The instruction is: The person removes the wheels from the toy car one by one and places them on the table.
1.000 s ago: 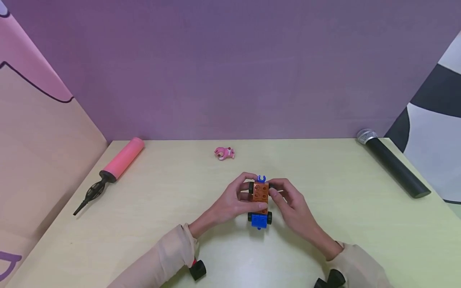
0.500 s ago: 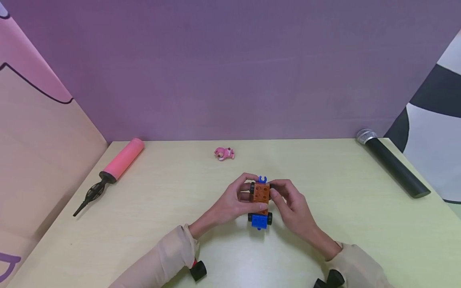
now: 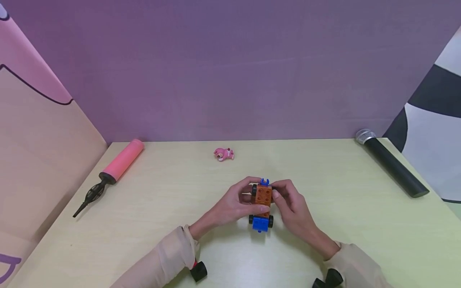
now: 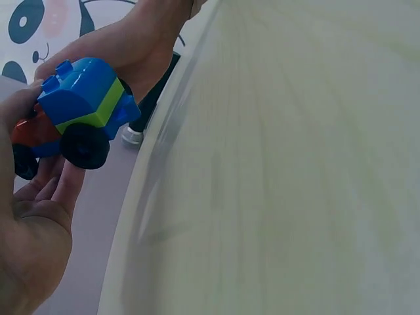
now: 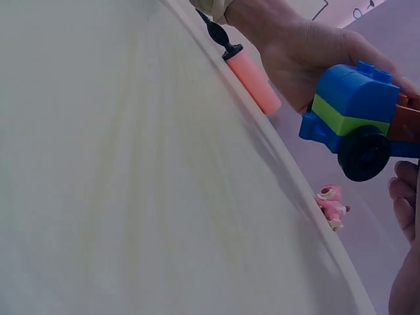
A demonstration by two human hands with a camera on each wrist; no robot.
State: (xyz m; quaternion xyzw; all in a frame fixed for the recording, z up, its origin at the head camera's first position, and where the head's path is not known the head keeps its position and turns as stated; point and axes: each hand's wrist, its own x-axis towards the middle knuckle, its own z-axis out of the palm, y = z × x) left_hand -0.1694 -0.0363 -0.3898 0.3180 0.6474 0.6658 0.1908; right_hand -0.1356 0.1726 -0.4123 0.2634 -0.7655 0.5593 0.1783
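Observation:
A toy car of building blocks (image 3: 264,194) is held over the table between both hands. It has orange studded blocks, a blue end block, black wheels and a small blue hook at the far end. My left hand (image 3: 230,206) grips it from the left, thumb lying across the orange part. From the right, my right hand (image 3: 297,210) pinches around the far right wheel, which is mostly hidden by the fingers. The left wrist view shows a rounded blue block (image 4: 79,92) above a lime green layer (image 4: 98,113), with a black wheel (image 4: 85,146) below.
A small pink bear figure (image 3: 224,154) lies on the table (image 3: 144,240) beyond the hands. At the left is a pink balloon pump (image 3: 124,161) with a black nozzle. A black microphone (image 3: 394,166) lies at the right edge. A purple panel (image 3: 230,80) rises behind.
The toy car has shifted slightly right and nearer to me, its far end swinging a little rightward. My left hand's upper fingers have come down slightly with it; both hands keep their hold.

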